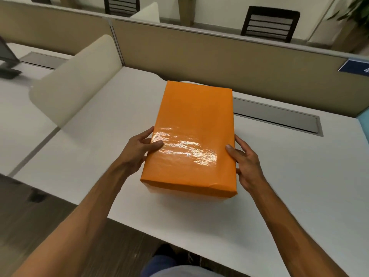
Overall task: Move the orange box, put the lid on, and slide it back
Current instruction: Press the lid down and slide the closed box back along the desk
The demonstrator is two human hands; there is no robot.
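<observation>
A glossy orange box (191, 136) stands on the white desk (279, 186), its lid on top and its long side running away from me. My left hand (139, 150) grips its left side, thumb resting on the lid's top. On the opposite side, my right hand (245, 162) clasps the box the same way, thumb on the lid's edge. Both hands hold the near half of the box. The fingers on the box's sides are partly hidden.
A beige partition wall (219, 56) runs behind the desk, with a grey cable slot (275, 116) just right of the box. A cream rounded divider (77, 80) stands at the left. A monitor base (8, 66) sits far left. The desk's front edge is close to me.
</observation>
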